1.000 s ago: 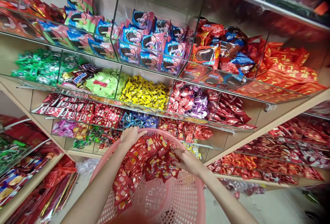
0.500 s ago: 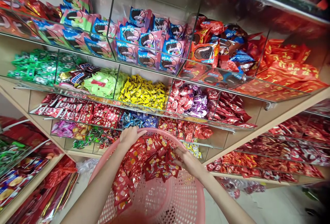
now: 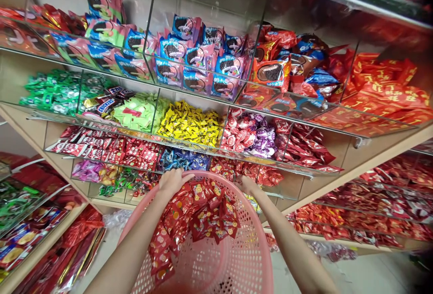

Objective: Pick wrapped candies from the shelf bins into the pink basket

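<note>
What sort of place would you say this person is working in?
Probably a candy or snack shop: wrapped yellow sweets and cookie packs sit grouped by kind on tiered shelves, and a pink basket holds many red packets.

The pink basket (image 3: 266, 253) is cut off by the bottom edge.

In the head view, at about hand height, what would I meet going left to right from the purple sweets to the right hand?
Purple sweets, golden sweets, green sweets, left hand, basket's far rim, right hand.
</note>
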Motion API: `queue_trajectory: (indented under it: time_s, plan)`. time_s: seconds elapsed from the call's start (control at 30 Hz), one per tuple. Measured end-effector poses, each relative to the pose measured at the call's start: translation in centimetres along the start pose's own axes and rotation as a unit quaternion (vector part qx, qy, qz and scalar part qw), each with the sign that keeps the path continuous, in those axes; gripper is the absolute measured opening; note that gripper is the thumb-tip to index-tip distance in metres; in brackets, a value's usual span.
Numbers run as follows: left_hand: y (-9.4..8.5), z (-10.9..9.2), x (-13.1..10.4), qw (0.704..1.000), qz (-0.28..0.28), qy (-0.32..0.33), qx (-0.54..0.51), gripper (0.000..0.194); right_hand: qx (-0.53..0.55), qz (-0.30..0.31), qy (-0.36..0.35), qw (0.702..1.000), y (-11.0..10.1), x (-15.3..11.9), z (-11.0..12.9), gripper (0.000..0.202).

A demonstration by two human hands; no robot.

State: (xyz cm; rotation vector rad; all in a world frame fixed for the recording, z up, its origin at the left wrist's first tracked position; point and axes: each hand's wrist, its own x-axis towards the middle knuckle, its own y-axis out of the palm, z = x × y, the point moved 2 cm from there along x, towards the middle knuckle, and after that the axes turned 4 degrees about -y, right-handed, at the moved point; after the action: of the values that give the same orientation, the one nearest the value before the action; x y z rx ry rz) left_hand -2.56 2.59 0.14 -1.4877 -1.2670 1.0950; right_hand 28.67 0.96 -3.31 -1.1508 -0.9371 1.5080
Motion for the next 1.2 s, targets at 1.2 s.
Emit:
queue_trajectory:
  time_s: [1.2]
  plan:
    - [-0.2, 0.0, -0.1, 1.000, 0.001, -0.001, -0.008, 0.069, 0.579, -0.321, 0.035, 0.748, -1.3, -7.9, 7.4, 0.039]
